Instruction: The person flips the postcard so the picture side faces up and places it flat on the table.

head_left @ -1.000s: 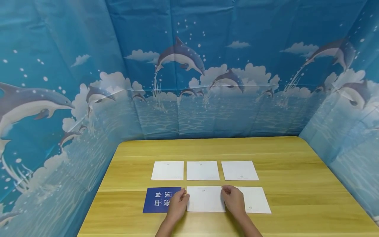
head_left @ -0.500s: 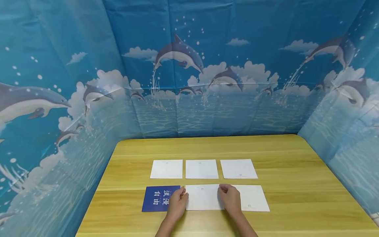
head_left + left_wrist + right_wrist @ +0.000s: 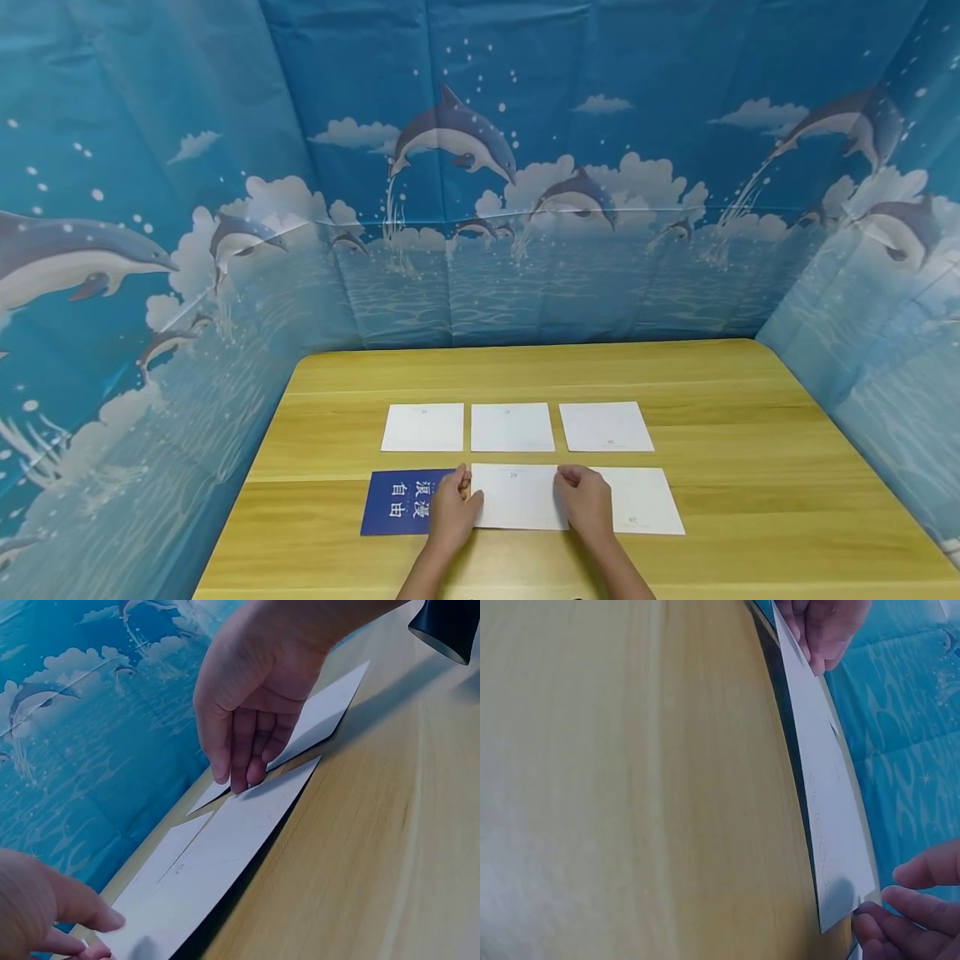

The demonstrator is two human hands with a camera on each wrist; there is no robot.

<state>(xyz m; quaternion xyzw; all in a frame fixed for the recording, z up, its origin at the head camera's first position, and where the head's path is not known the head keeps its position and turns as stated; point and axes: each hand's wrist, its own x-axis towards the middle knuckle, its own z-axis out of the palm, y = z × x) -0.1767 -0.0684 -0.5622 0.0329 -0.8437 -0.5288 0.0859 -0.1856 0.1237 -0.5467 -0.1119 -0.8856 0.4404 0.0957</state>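
Observation:
A white postcard with a small printed mark is the middle one of the front row, and its far edge sits a little above the table. My left hand holds its left edge, partly covering the blue postcard with white characters. At its right edge, my right hand grips with bent fingers and overlaps another white postcard. In the right wrist view, the right fingers touch a corner of the held postcard, while the thumb stands apart. The left thumb is over the card's end in the left wrist view.
Behind lies a row of three white postcards: left, middle and right. Everything rests on a yellow wooden table. Dolphin-print curtains enclose its back and sides. A dark cylindrical object shows in the left wrist view.
The far edge of the held postcard has risen slightly relative to the neighbouring cards. My left thumb has come further over its left edge. The head view has shifted slightly.

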